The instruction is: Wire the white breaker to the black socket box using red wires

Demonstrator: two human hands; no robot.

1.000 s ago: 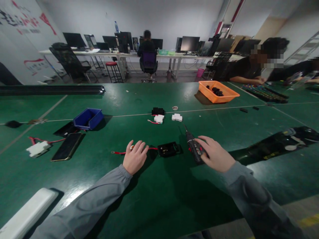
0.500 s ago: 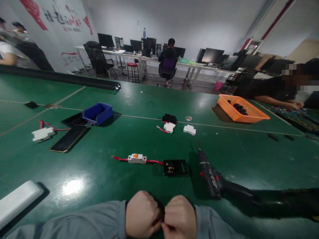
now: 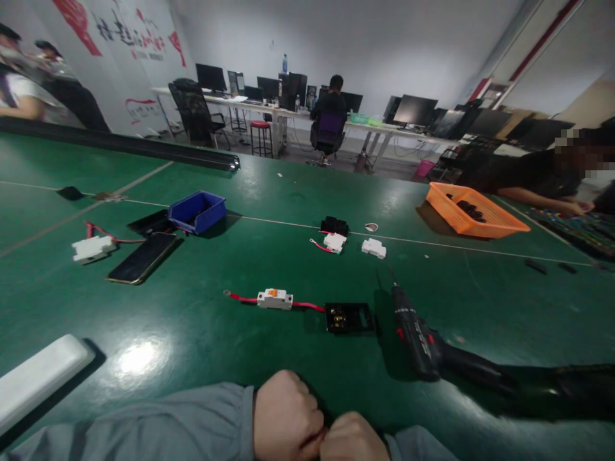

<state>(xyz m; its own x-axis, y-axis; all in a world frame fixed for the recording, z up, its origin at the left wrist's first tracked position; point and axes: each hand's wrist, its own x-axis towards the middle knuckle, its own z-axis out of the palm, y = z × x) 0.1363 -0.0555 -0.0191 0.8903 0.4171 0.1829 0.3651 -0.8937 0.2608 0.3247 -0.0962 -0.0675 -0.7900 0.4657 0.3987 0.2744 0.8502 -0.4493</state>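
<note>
At the bottom edge, my left hand (image 3: 287, 416) is curled closed, knuckles up. Beside it and touching it, my right hand (image 3: 354, 438) is closed too, partly cut off by the frame. Whatever the fingers may hold is hidden. Just beyond them on the green table lies a white circuit breaker (image 3: 275, 299) with an orange switch. Red wires (image 3: 308, 306) come out of both its ends, one reaching a black rectangular housing (image 3: 350, 318) with brass-coloured metal parts inside. To the right rests a black electric screwdriver (image 3: 417, 339), its bit pointing away from me.
Farther off lie two white modules (image 3: 335, 241), (image 3: 373, 248) and a black block (image 3: 334, 225). At left are a phone (image 3: 143, 258), a blue bin (image 3: 197, 212), a wired white breaker (image 3: 93, 249) and a long white object (image 3: 44, 379). An orange basket (image 3: 473, 211) stands near a co-worker.
The view has shifted, so the table's things appear slightly farther right. My right hand sits lower in the picture. Both hands stay closed together.
</note>
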